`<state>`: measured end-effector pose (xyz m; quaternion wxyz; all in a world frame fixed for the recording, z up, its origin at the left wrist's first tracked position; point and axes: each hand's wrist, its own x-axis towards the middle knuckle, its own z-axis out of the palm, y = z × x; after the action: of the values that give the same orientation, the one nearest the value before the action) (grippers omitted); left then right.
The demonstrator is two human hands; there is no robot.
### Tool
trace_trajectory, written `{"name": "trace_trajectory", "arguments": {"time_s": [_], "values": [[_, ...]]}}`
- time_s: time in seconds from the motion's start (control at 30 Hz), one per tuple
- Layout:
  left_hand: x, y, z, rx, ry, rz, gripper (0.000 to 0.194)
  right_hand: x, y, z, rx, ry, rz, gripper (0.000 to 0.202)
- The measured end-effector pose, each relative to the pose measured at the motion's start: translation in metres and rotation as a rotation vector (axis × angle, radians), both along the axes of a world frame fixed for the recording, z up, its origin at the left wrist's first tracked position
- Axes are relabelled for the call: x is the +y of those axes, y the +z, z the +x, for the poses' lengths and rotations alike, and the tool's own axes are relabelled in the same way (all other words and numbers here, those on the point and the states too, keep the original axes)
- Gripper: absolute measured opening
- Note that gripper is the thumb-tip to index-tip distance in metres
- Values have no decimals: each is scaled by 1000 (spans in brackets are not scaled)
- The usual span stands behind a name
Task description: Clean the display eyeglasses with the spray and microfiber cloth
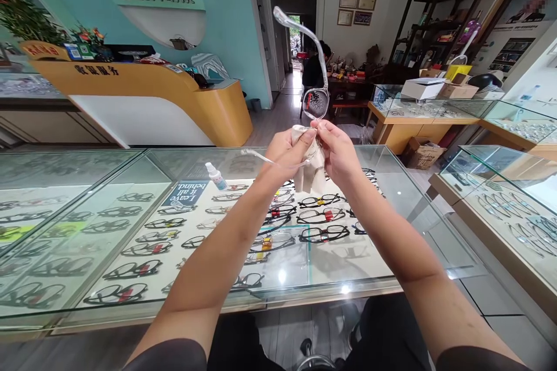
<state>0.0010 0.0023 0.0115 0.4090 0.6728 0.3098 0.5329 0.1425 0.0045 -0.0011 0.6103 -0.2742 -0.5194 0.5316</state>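
Both my hands are up in front of me over the glass worktop [391, 197], working a pair of clear glasses [315, 101] with a cloth [311, 168]. My left hand [285, 151] has its grip closed on the cloth, thumb pressed over the top of it, and 1 temple arm of the glasses sticks out sideways past that wrist. My right hand [338, 151] is pinched shut on the frame just under the lens, right against the cloth too. The lens stands upright above my fingers, and the other temple arm pokes way up and curves over to the left.

The cloth hangs down a bit between my palms, so the glasses are in the air, well above the worktop, not touching it.

Down on the glass, a little left of my left forearm, there's a small spray bottle [216, 175] with a white cap, leaning to one side. Under the glass are rows of frames [322, 217], mostly dark ones, plus a dark sign [185, 193] that reads upside down from where I'm standing.

A person [314, 66] sits at a table in the back by the doorway
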Motion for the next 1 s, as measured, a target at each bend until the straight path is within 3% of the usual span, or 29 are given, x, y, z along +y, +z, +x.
{"name": "trace_trajectory", "arguments": {"time_s": [0.17,0.3,0.53,1.0], "values": [[3,2,-8,-57,-154,-165,67,-1,13,15,176,-121,30,27],[17,6,-28,-161,-99,-273,62,-8,28,29,176,-101,6,28],[20,17,-54,-181,-67,-208,56,-15,29,29,-30,61,-42,35],[1,24,-46,-77,-181,-91,55,-18,19,11,-157,161,-135,41]]}}
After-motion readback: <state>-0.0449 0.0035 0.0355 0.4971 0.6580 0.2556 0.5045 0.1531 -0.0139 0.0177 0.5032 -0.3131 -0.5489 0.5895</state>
